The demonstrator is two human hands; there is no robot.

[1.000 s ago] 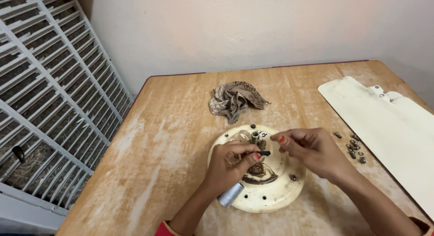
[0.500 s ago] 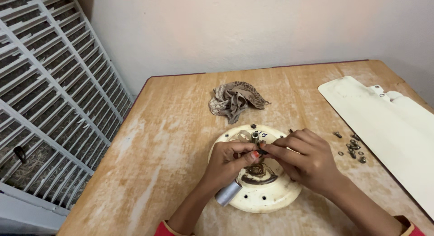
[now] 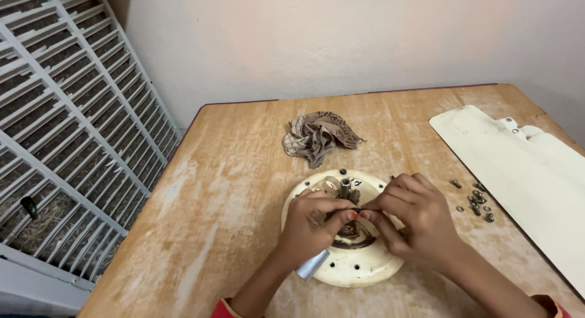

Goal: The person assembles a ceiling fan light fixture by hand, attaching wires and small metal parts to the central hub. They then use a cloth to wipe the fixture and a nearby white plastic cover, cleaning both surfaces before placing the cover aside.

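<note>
A white grille point(image 3: 67, 129) stands left of the table point(image 3: 231, 171). The left hand point(image 3: 311, 223) and right hand point(image 3: 411, 217) pinch one small dark part point(image 3: 355, 210) between fingertips above the round cream motor housing point(image 3: 359, 266). The part looks rigid, light, easily dropped; fingertips suit it. A rag point(image 3: 318, 135) lies behind, loose screws point(image 3: 475, 202) and a blade point(image 3: 524, 171) right.

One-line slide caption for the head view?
Both hands, left hand and right hand, pinch a small part over a round cream housing.
</note>
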